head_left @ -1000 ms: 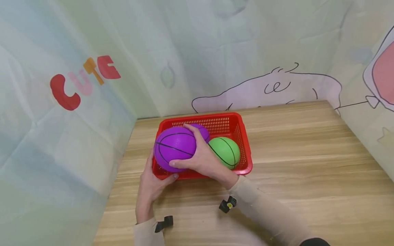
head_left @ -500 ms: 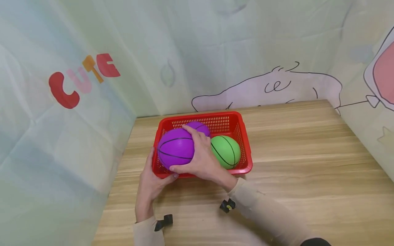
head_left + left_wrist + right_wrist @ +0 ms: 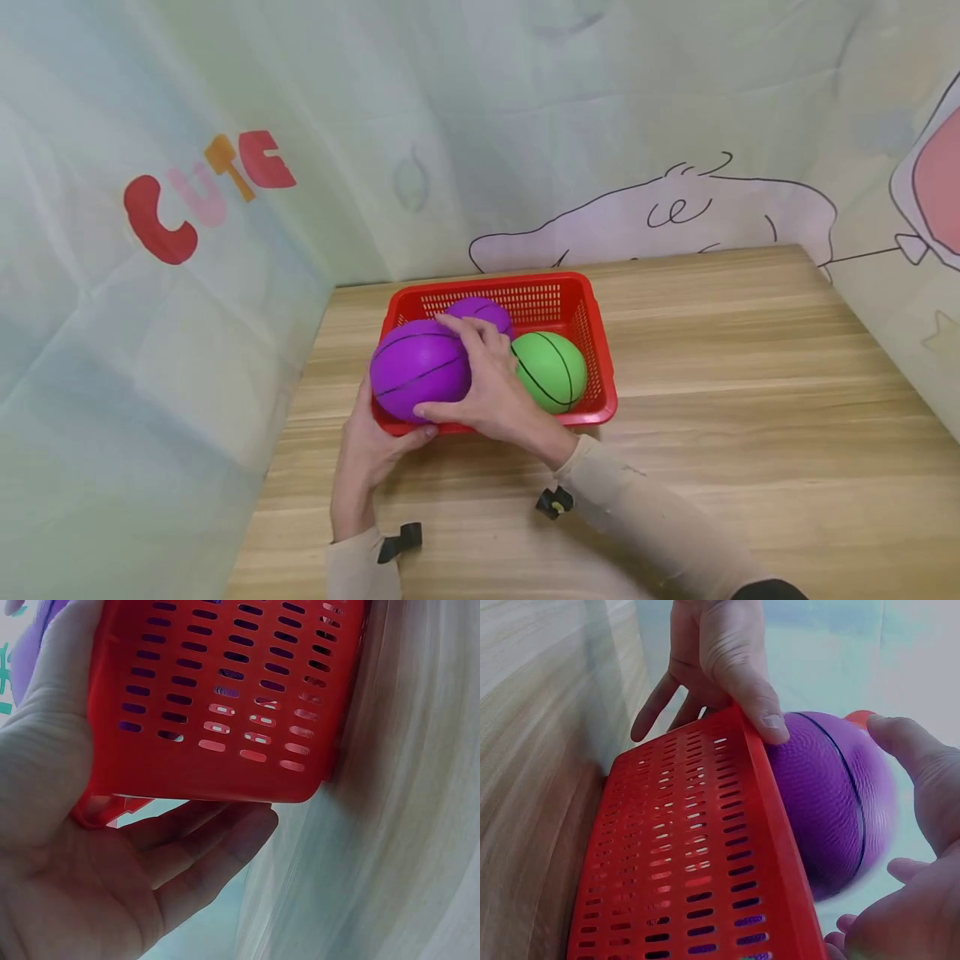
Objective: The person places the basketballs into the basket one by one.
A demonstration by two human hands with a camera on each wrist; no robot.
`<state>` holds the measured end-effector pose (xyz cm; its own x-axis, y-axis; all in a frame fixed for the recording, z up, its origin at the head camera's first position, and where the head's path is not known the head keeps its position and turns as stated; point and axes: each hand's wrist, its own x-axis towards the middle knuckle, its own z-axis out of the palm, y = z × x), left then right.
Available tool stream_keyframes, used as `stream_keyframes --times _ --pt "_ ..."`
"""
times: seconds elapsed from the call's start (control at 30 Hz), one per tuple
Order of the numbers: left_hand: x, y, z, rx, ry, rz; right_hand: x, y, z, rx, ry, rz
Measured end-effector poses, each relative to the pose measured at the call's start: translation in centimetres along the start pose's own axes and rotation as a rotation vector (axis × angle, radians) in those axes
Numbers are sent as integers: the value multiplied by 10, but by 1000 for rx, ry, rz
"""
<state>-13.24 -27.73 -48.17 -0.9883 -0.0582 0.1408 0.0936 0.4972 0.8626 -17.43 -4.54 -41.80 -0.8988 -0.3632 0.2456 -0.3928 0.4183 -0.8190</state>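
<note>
In the head view a red plastic basket sits on the table. A large purple ball with black lines lies at its left end, rising above the rim. My left hand grips the basket's left front corner, thumb over the rim and fingers beneath it, as the left wrist view shows. My right hand is spread at the large ball's right side. In the right wrist view a gap shows between that palm and the blurred ball; fingertip contact is unclear. Behind lies a smaller purple ball, and right, a green ball.
A wood-grain table extends to the right of the basket. Printed cloth walls stand behind and at both sides, the left one close to the basket.
The large purple ball has turned, its black lines now slanting differently, and has shifted slightly left from half a second ago. Both hands, the basket and the green ball stay nearly where they were.
</note>
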Motion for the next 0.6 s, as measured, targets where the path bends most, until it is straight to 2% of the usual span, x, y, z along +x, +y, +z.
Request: stream_keyframes --times 0.17,0.43,0.6 --pt "1 -1 2 -15 13 24 -2 0 -8 15 22 -1" --pt "1 1 3 -24 17 7 -10 -4 -26 33 32 35" --pt "0 0 3 -29 29 -10 -14 -1 -38 40 40 18"
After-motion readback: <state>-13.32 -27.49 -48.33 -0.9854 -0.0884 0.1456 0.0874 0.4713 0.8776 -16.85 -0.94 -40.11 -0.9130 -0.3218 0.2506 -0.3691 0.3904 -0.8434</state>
